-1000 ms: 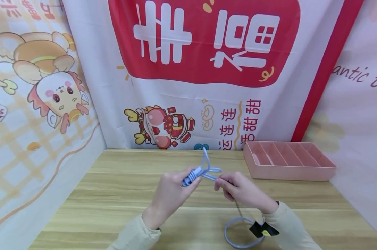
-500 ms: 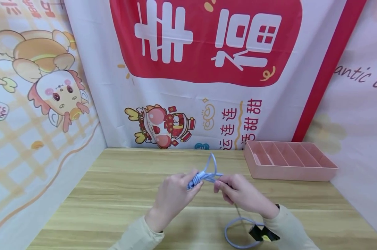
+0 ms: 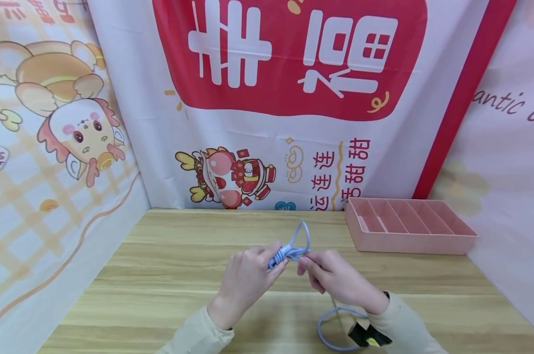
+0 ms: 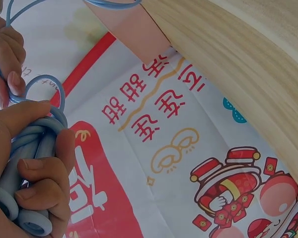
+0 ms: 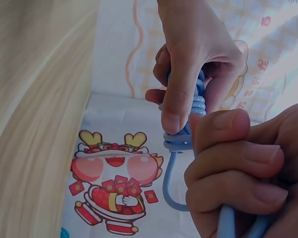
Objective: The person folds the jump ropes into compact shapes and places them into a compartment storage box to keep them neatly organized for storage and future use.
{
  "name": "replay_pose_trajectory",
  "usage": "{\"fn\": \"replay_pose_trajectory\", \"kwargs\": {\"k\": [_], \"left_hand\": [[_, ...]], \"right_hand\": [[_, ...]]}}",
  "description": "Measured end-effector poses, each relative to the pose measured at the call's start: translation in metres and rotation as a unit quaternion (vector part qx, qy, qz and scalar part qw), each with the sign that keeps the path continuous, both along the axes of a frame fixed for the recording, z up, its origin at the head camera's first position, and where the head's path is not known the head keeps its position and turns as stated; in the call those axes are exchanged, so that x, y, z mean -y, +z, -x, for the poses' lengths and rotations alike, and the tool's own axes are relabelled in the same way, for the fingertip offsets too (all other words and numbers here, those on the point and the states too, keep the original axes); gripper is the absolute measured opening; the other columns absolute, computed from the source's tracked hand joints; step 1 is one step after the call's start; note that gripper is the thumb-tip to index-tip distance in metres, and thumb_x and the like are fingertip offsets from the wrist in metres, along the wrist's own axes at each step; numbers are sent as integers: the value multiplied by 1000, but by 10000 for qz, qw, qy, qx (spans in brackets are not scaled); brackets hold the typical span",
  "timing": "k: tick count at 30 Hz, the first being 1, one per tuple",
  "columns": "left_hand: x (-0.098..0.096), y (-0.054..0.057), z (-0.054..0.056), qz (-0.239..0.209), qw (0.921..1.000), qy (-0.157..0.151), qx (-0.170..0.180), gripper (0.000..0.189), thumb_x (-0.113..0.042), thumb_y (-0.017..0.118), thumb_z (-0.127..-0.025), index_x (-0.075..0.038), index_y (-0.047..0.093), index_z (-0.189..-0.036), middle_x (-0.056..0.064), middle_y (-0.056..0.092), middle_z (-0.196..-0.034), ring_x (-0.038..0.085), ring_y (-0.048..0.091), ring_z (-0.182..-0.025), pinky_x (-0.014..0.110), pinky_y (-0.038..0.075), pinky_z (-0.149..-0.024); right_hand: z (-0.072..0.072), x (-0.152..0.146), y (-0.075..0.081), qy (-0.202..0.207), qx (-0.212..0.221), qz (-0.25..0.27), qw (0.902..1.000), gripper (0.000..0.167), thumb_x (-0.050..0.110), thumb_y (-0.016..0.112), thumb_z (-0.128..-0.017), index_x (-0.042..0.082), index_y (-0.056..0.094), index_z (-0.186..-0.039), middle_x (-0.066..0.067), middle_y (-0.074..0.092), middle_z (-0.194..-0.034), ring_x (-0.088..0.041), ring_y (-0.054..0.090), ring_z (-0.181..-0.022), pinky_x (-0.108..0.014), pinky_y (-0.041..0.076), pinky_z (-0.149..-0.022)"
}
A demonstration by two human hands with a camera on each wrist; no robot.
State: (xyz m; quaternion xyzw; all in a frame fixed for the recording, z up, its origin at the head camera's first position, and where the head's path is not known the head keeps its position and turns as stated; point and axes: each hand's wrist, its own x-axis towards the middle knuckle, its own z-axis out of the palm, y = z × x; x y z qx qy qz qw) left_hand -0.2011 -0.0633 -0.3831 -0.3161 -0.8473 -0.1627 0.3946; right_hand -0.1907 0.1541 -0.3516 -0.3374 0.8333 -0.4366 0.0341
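A light blue cable (image 3: 284,254), wound into a tight bundle with several turns round its middle, is held above the wooden table. My left hand (image 3: 248,278) grips the bundle between thumb and fingers. In the left wrist view two rounded blue ends (image 4: 35,222) stick out below the curled fingers. My right hand (image 3: 340,276) pinches the cable just right of the bundle, fingertips close to the left hand's. A thin cable loop (image 5: 174,186) stands out from the bundle. More of the cable comes out under the right hand's curled fingers and hangs in a wide loop (image 3: 321,327) near the right wrist.
A pink divided box (image 3: 410,243) stands at the table's back right. The wooden table (image 3: 169,265) lies under both hands. Printed cloths hang behind and on both sides. A black piece with a yellow spot (image 3: 366,335) shows beside the right sleeve.
The right hand has moved a little left, nearer the left hand, which has shifted slightly right. The free cable between them is shorter, and the upright loop has tipped right.
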Motion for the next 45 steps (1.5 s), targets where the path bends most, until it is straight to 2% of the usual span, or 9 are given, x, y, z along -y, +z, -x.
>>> {"fn": "replay_pose_trajectory", "kwargs": {"k": [10,17,21,28,32,34,39,45], "left_hand": [[-1,-1,-1,59,9998,168,-108,25,-30,82,-82,-14,68,-96,-8,50,-58,2,33,-44,16,22,-36],[-4,-6,-5,272,9976,576,-288,34,-42,83,-78,-17,65,-94,-6,44,-54,7,35,-40,19,20,-35],[-7,-9,-7,421,9959,755,-262,34,-45,82,-78,-18,66,-91,-6,41,-52,8,36,-39,20,20,-33],[-7,-10,-6,497,9956,770,-203,32,-43,80,-79,-17,70,-93,-4,44,-53,10,39,-39,21,22,-32],[-7,-10,-5,575,9955,720,-216,32,-43,79,-80,-16,68,-92,-6,41,-52,8,35,-39,20,20,-33],[-6,-10,-4,631,9951,711,-262,28,-40,78,-80,-16,67,-89,-8,38,-51,6,31,-39,19,18,-33],[-3,-11,0,848,9932,742,-292,23,-36,76,-80,-17,65,-85,-10,32,-52,3,25,-41,18,14,-34],[2,-8,3,961,9924,773,-19,21,-36,75,-80,-17,68,-86,-9,32,-52,3,24,-40,18,15,-34]], "right_hand": [[-3,4,-1,-53,428,200,9989,28,20,45,-107,9,64,-89,5,48,-53,-8,44,-45,-23,34,-43],[-5,12,-6,116,611,452,9970,29,19,45,-107,7,64,-89,4,48,-53,-9,45,-44,-23,34,-42],[-7,15,-8,205,602,442,9970,28,18,45,-107,7,63,-89,6,47,-53,-8,44,-44,-22,32,-42],[-5,12,-9,176,516,267,9982,25,18,50,-105,9,63,-86,7,47,-52,-7,44,-44,-21,30,-42],[-5,10,-8,149,478,149,9986,24,19,53,-104,10,62,-83,7,49,-54,-6,42,-44,-21,30,-42],[-4,8,-7,3,362,27,9993,23,18,54,-103,11,61,-82,6,51,-56,-6,42,-45,-21,32,-42],[-4,2,-3,-432,-294,-178,9985,12,8,61,-98,9,66,-88,5,56,-65,-5,45,-51,-22,39,-44],[-3,-7,3,-398,-817,-182,9957,6,2,63,-95,5,69,-97,5,58,-67,-3,49,-54,-24,44,-45]]}}
